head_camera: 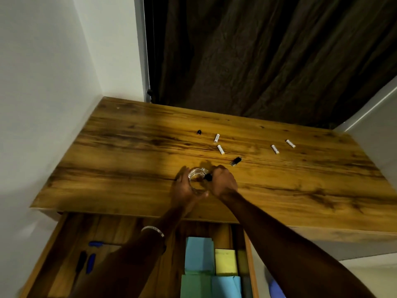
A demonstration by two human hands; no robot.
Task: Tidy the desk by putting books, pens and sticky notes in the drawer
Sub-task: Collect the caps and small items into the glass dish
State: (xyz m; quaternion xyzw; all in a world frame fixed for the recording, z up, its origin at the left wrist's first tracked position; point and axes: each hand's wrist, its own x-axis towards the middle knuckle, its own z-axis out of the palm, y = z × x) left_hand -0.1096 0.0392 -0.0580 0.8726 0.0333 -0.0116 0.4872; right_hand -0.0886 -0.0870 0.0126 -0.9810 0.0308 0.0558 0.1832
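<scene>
Wooden desk, left hand cupping glass jar, right hand gripping black pen, labels unreadable

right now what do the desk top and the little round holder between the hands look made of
Desk top: wood or wood-look laminate, going by the strong brown grain streaks; its smooth, faintly glossy finish leaves that open. Round holder: clear glass or hard plastic, since the desk shows through it and its rim glints; which one cannot be told.

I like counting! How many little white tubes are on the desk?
4: two mid-desk, two further right. The hands may hide more.
</scene>
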